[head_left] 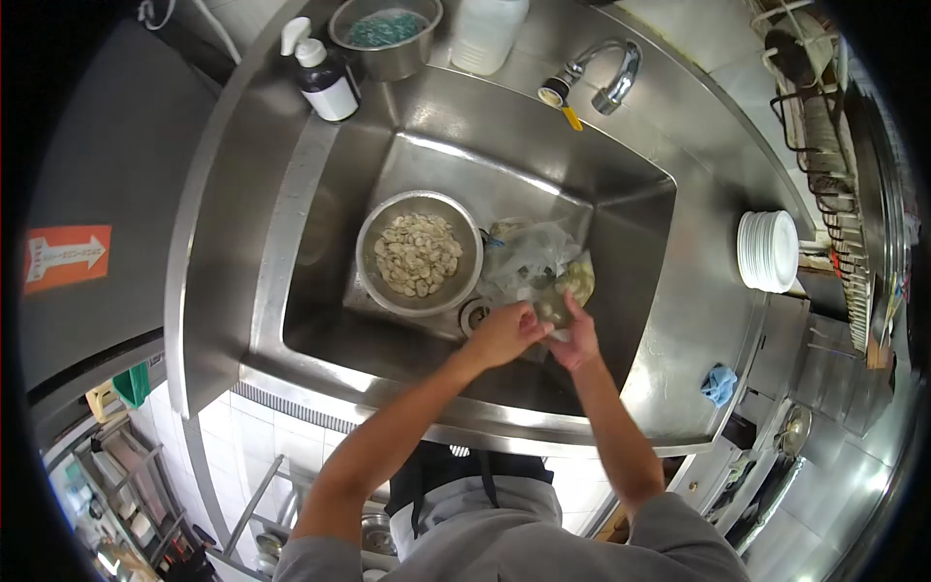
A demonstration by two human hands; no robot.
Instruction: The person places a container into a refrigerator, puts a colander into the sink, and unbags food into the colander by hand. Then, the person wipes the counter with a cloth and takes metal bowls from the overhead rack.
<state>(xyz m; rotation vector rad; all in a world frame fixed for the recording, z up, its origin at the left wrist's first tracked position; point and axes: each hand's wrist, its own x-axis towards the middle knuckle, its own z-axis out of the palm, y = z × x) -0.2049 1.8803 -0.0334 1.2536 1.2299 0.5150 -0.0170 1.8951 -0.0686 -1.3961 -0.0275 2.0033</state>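
Observation:
In the sink [330,335] sits a round metal bowl [365,276] filled with small pale pieces [419,254] that look like shellfish meat. To its right lies a crumpled clear plastic bag [529,254]. A second clear bag [562,303], with yellowish-green contents I cannot make out, is between my hands. My left hand [506,335] pinches the near end of it beside the drain [474,315]. Around its right side my right hand [576,338] is closed, thumb raised along the plastic. Part of the bag is hidden by my fingers.
A curved faucet [621,73] with a yellow lever rises behind the sink. A pump bottle [327,85], a metal pot [388,53] and a white jug [487,34] line the back left. Stacked white plates [768,252] and a blue cloth [719,385] are on the right counter.

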